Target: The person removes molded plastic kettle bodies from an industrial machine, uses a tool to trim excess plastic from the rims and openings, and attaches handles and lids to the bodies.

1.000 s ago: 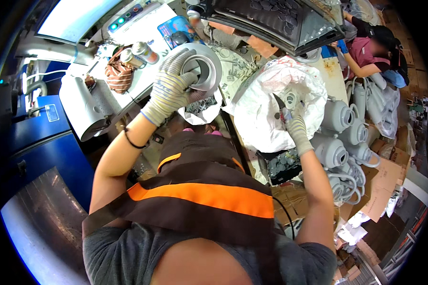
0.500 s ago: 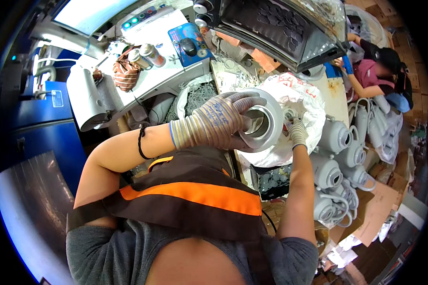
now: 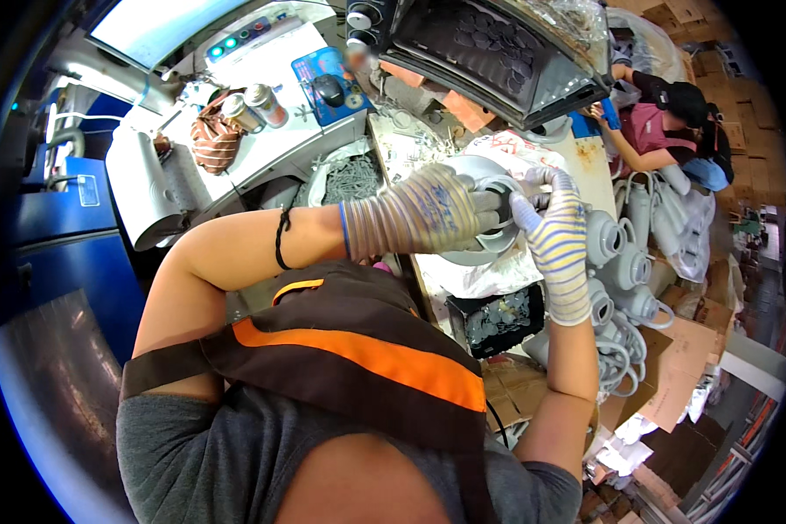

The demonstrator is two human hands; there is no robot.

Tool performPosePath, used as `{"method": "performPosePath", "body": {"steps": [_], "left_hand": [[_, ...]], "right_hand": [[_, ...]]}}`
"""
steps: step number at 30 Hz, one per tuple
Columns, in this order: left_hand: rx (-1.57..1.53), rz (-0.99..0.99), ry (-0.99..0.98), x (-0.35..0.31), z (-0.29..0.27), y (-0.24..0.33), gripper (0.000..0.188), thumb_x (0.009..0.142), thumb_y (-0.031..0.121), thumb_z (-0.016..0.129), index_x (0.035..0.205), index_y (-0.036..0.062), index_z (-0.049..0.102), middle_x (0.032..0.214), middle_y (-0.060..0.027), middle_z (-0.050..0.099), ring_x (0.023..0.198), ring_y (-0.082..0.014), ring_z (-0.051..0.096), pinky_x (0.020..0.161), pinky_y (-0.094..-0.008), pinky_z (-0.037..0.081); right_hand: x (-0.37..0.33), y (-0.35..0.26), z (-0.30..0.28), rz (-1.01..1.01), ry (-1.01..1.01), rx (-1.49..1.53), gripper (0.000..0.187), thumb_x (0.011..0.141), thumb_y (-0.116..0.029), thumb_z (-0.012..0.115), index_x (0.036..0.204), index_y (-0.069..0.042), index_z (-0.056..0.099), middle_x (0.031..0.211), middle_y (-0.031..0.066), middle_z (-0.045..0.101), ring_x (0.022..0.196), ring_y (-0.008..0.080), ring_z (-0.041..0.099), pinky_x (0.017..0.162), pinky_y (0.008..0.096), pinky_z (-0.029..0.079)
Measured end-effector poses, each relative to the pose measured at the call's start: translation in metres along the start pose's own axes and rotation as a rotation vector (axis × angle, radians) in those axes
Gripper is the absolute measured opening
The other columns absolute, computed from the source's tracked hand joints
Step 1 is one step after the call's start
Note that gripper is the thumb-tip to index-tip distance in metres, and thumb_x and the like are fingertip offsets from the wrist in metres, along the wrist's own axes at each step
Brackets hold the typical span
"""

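Observation:
My left hand (image 3: 428, 218), in a striped knit glove, grips a round grey metal housing (image 3: 480, 214) with a funnel-like opening. My right hand (image 3: 550, 231), gloved too, presses its fingers against the right side of the same housing. I hold the part in the air above a white plastic bag (image 3: 489, 266) spread on the workbench. What sits between my right fingers is hidden.
Several grey housings with handles (image 3: 624, 262) are stacked to the right. A black tray of small metal parts (image 3: 498, 319) lies below the bag. A dark machine hood (image 3: 498, 52) stands ahead. A co-worker (image 3: 664, 127) sits at far right. Cans (image 3: 253, 105) stand on the left table.
My left hand has carried the housing from the far left over to the centre right, and my right hand has risen from the bag to meet it.

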State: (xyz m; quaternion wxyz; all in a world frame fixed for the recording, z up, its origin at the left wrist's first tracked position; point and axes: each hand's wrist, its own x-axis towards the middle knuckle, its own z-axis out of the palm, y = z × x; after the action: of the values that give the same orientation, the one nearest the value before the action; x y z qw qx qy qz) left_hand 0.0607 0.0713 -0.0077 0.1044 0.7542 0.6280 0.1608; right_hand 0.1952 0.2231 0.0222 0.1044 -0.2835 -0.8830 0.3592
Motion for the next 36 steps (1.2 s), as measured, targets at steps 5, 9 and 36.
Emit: {"method": "performPosePath", "body": {"steps": [5,9,36], "left_hand": [[-0.002,-0.149,-0.320,0.014,-0.017,0.009,0.026,0.077,0.020,0.064,0.100,0.0079,0.064,0.096,-0.0068,0.065,0.092,-0.0263,0.065,0.076,-0.0379,0.052],[-0.008,-0.056,-0.240,0.006,-0.011,0.000,0.020,0.077,0.014,0.063,0.096,0.0067,0.062,0.088,-0.0094,0.065,0.080,-0.0286,0.067,0.065,-0.0392,0.054],[-0.226,-0.692,0.448,-0.092,0.011,-0.071,0.045,0.072,0.044,0.071,0.093,0.0036,0.068,0.121,-0.0210,0.053,0.102,-0.0355,0.058,0.089,-0.0413,0.047]], "right_hand": [[0.005,-0.004,0.001,-0.379,-0.043,-0.353,0.016,0.079,-0.016,0.068,0.091,-0.006,0.064,0.092,0.0128,0.063,0.082,0.0289,0.063,0.073,0.0372,0.049],[0.012,0.007,0.001,-0.372,-0.214,-0.173,0.016,0.077,-0.019,0.070,0.086,-0.006,0.069,0.101,0.0130,0.063,0.090,0.0279,0.062,0.077,0.0351,0.049],[0.173,0.038,0.068,0.256,-0.302,0.367,0.021,0.087,-0.025,0.067,0.100,-0.009,0.066,0.072,-0.0022,0.060,0.065,0.0054,0.055,0.059,0.0219,0.047]]}}
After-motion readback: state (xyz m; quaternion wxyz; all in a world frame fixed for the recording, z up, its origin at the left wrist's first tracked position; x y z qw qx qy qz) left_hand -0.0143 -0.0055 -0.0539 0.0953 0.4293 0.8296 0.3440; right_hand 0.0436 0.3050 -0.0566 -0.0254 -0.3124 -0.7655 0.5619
